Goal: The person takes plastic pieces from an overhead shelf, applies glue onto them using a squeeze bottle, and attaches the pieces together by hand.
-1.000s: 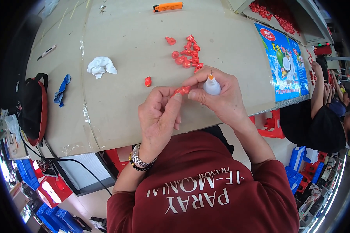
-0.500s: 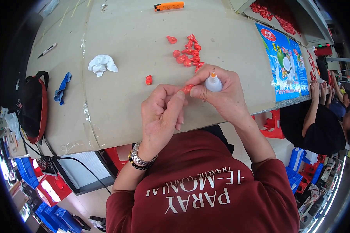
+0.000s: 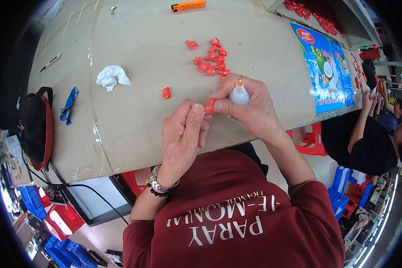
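Above the near part of the table, a small glossy red piece [image 3: 209, 106] sits between my two hands. My right hand [image 3: 254, 109] grips it between thumb and index finger. That same hand also holds a white needle-tip squeeze bottle [image 3: 240, 95], upright, with an orange collar and thin needle. My left hand [image 3: 182, 134] is closed, its thumb and index finger pinched at the red piece's left end; whether a separate tiny part is between them is hidden. Just beyond lies a single red piece [image 3: 166, 93]. Farther off is a cluster of several similar red pieces [image 3: 211, 67].
On the table [image 3: 138, 116] lie a crumpled white cloth [image 3: 113, 77], a blue strip of cloth [image 3: 68, 106], a pen [image 3: 50, 62] and an orange box cutter [image 3: 188, 6]. A black-red bag [image 3: 35, 127] is at left, a blue printed sheet [image 3: 324, 67] at right. Another person [image 3: 362, 143] sits right.
My left thumb and index finger have closed onto the red piece's left end. The piece has shifted slightly left and down. The whole view has moved a little.
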Available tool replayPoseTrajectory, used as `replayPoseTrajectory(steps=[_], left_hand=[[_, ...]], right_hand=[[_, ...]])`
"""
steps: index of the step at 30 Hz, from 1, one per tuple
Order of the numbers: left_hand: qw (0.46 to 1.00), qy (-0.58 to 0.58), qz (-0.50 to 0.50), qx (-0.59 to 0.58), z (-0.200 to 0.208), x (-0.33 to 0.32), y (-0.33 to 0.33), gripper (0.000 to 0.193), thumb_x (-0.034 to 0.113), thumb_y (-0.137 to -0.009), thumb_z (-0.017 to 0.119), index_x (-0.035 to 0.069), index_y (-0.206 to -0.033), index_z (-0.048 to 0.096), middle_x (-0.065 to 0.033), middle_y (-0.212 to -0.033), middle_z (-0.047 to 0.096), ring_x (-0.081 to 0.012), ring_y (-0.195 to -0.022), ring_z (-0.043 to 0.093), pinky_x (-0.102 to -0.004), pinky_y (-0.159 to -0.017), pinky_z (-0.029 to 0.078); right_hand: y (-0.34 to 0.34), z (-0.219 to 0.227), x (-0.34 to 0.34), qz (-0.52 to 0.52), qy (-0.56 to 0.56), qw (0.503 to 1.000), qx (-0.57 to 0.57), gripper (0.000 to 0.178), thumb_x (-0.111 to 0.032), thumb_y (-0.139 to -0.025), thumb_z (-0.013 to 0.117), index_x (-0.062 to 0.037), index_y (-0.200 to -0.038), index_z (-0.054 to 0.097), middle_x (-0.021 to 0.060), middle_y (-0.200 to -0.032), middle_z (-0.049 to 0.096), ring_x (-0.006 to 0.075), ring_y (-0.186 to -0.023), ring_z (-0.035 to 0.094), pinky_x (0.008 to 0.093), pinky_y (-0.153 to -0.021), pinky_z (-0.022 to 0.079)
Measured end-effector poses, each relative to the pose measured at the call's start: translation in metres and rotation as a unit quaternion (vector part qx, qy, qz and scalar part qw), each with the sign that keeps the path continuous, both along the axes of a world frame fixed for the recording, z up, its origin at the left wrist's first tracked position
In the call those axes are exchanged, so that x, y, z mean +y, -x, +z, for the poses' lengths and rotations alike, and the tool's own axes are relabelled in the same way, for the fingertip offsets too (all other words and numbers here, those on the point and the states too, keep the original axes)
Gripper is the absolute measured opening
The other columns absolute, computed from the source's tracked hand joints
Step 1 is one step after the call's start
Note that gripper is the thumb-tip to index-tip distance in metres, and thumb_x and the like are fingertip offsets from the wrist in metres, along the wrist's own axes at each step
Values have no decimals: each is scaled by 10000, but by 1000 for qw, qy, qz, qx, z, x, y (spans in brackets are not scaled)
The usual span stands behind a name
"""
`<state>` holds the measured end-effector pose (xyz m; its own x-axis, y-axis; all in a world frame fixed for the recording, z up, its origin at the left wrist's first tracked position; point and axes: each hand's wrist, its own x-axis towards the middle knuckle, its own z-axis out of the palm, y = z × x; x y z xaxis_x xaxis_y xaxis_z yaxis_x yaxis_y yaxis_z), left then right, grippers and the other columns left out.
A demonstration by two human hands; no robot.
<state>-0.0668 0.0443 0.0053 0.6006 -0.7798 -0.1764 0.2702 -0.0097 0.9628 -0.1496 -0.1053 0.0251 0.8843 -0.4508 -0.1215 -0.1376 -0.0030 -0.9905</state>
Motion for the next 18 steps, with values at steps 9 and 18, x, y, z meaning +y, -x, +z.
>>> replayPoseTrajectory(steps=[9,18], left_hand=[[1000,2,14,-27,-4,-1,2,306,239,-1010,439,-1,-854,550,-3,-603,509,-38,-474,427,-212,-427,337],[999,-1,20,-43,-5,-1,4,309,239,-1008,448,1,-839,551,12,-569,474,-37,-474,409,-216,-433,330]], right_hand=[[1,-5,7,-19,-3,1000,-14,111,21,-781,708,-45,-801,621,2,-773,605,60,-708,548,208,-618,437],[3,-6,7,-6,18,1000,-14,117,38,-774,700,-34,-796,611,18,-781,614,76,-735,553,231,-682,453]])
